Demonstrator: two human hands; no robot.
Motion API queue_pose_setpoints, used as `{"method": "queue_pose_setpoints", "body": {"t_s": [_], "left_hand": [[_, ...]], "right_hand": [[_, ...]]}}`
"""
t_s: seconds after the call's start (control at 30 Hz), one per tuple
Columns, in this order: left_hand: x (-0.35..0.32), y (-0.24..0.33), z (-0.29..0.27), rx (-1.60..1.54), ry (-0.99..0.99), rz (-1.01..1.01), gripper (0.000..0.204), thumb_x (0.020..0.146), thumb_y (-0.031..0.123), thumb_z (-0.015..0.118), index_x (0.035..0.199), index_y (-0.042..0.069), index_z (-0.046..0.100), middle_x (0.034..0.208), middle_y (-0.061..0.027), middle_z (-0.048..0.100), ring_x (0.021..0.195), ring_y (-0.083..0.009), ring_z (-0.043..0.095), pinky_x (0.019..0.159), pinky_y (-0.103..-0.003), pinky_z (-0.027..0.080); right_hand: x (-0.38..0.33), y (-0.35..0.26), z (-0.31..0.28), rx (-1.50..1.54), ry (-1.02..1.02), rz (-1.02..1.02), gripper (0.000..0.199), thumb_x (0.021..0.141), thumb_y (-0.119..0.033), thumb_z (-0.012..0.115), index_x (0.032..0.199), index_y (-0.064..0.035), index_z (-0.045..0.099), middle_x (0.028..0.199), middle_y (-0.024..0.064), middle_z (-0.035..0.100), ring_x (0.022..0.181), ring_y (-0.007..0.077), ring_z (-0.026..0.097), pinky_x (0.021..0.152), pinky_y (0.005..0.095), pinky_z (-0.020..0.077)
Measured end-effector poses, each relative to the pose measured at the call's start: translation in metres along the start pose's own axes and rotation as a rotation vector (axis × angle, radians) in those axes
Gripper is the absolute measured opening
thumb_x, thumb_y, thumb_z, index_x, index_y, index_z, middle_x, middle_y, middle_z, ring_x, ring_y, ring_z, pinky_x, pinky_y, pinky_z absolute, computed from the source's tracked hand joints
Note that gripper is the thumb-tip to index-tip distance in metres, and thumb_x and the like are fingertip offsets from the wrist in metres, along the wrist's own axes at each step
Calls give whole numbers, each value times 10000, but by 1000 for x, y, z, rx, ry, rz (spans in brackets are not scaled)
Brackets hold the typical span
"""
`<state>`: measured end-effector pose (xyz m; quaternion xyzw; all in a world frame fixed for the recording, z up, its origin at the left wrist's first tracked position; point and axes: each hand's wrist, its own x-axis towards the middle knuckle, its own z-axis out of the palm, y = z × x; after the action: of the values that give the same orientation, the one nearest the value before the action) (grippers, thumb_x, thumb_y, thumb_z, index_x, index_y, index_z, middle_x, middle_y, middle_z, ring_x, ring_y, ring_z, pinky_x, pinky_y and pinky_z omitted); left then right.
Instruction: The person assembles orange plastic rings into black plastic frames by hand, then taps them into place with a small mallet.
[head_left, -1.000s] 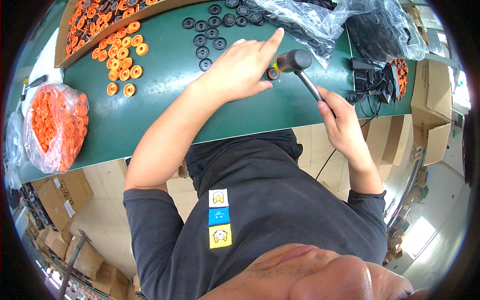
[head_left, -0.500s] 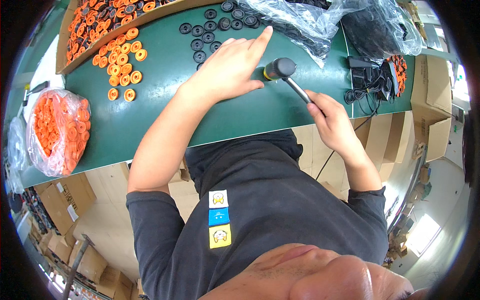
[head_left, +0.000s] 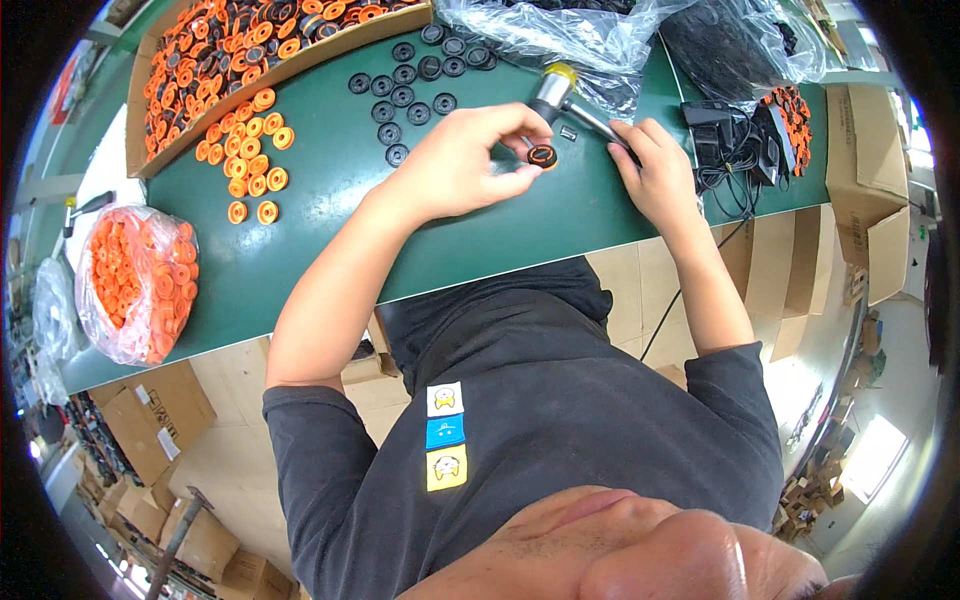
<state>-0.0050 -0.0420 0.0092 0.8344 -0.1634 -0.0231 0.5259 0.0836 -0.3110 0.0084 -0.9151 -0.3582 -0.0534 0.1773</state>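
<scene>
Our left hand (head_left: pixel 465 165) pinches a small black-and-orange plastic wheel (head_left: pixel 541 156); beside it, our right hand (head_left: pixel 655 175) grips a yellow-faced metal mallet (head_left: pixel 556 88)

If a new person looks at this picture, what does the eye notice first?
Bright orange rings lie on the green table, beside a cardboard tray heaped with more. In the middle, the left hand pinches a black-and-orange wheel, while the right hand grips a hammer.
</scene>
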Motion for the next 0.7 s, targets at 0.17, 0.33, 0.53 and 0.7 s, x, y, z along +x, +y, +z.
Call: {"method": "queue_pose_setpoints", "body": {"t_s": [0.17,0.33,0.53,0.7], "left_hand": [[-5,0,-9,-549,135,79,238,865,0,684,1093,-7,616,1170,-132,669,1045,-179,644,976,-337,501],[-8,3,-13,-737,215,80,247,860,-3,701,1093,-6,620,1153,-98,654,1036,-148,622,980,-314,497],[-4,2,-10,-613,451,192,238,847,-1,737,1057,11,625,1112,-87,643,1038,-161,610,953,-317,495],[-4,-4,-11,-308,586,267,211,817,3,777,998,0,669,1119,-105,618,1054,-185,601,950,-325,491]], "right_hand": [[29,-34,-9,410,191,-312,397,751,-76,799,1131,-31,691,1010,129,643,947,302,628,837,372,508],[64,-71,-7,631,220,-563,331,723,-47,816,1037,-43,712,999,108,672,927,263,654,805,352,528],[89,-76,9,684,306,-589,288,724,-32,810,995,-63,718,982,95,687,894,258,669,785,352,540],[89,-77,22,775,294,-519,301,716,-19,812,1000,-62,722,976,105,699,888,252,677,774,344,546]]}}
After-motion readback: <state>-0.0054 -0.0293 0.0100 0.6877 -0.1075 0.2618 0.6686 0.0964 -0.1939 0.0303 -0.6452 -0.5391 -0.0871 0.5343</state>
